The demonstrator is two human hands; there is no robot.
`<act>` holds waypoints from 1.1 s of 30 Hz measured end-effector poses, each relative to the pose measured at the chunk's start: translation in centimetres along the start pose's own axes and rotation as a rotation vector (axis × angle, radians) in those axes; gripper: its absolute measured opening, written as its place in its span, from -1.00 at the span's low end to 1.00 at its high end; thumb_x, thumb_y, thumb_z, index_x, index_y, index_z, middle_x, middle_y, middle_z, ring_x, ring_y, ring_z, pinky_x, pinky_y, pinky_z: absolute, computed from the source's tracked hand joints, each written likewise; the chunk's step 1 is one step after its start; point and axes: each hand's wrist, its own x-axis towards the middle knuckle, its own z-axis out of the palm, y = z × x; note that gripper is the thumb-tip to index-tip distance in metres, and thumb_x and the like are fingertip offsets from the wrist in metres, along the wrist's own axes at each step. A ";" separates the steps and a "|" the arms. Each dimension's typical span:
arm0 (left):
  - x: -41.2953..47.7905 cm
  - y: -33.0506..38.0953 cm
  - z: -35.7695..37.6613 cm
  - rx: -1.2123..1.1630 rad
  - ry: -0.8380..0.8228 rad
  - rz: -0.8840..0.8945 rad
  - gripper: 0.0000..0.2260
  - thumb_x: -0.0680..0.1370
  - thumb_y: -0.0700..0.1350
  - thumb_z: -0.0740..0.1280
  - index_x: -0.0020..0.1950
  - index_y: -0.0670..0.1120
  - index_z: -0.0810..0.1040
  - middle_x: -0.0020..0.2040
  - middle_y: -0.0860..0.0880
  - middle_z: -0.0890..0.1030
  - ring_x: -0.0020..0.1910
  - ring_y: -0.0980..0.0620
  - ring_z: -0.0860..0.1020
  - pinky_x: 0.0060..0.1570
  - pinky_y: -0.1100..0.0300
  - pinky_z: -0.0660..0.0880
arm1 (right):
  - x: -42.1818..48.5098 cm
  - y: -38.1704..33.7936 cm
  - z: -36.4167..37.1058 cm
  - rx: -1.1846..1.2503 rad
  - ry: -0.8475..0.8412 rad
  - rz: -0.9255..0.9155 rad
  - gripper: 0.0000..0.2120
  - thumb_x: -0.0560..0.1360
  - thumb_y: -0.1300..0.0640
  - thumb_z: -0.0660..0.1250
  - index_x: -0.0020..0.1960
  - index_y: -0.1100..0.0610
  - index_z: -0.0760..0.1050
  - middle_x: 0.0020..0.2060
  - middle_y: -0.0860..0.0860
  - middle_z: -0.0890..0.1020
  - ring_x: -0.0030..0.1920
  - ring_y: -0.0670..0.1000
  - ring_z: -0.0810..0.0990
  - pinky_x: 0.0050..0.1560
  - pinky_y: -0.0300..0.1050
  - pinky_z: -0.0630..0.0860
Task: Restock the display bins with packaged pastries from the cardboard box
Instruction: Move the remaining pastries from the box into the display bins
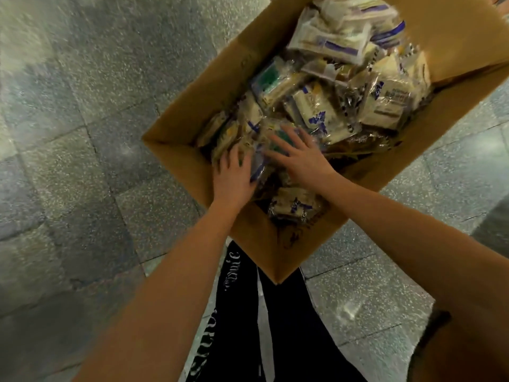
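Observation:
An open cardboard box [181, 139] stands on the floor in front of me, filled with several clear-wrapped pastry packs [385, 100] with blue and green print. Both my hands are inside its near end. My left hand [234, 175] lies on the packs near the box's left wall, its fingers reaching down among them. My right hand [297, 155] is spread flat, fingers straight, over a pack with a green label [278, 139]. Whether the left fingers grip a pack is hidden. No display bins are in view.
Grey speckled stone floor tiles [82, 133] surround the box on all sides. My legs in black trousers with white lettering [234, 312] stand just below the box's near corner. The box flaps [454, 37] stand up at the far right.

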 end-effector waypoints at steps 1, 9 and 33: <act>0.3 0.0 0.4 0.006 -0.004 -0.012 -0.28 0.56 0.09 0.34 0.59 0.00 0.01 0.58 -0.16 0.02 0.53 -0.26 0.07 0.45 -0.23 0.18 | 0.5 0.3 0.4 -0.030 -0.038 -0.003 -0.23 0.49 0.13 0.38 0.58 -0.07 0.07 0.59 0.07 0.00 0.55 0.20 -0.19 0.48 0.25 -0.25; 2.1 0.3 1.3 -0.029 -0.020 -0.045 -0.23 0.56 0.08 0.35 0.60 0.04 -0.07 0.57 -0.19 -0.01 0.52 -0.30 0.06 0.45 -0.23 0.15 | 3.2 2.1 1.8 -0.251 0.006 -0.072 -0.02 0.45 0.11 0.44 0.59 -0.12 -0.18 0.55 0.02 -0.32 0.54 0.20 -0.29 0.52 0.27 -0.18; 0.9 -3.1 -4.2 -1.079 -0.079 -0.099 -0.49 0.63 -0.15 0.24 0.55 0.10 0.18 0.42 0.02 0.36 0.35 0.05 0.37 0.28 0.12 0.45 | 1.1 1.0 2.2 -0.303 -0.013 -0.132 -0.34 0.41 -0.05 0.45 0.47 -0.10 0.34 0.32 0.23 0.42 0.41 0.24 0.34 0.44 0.39 -0.04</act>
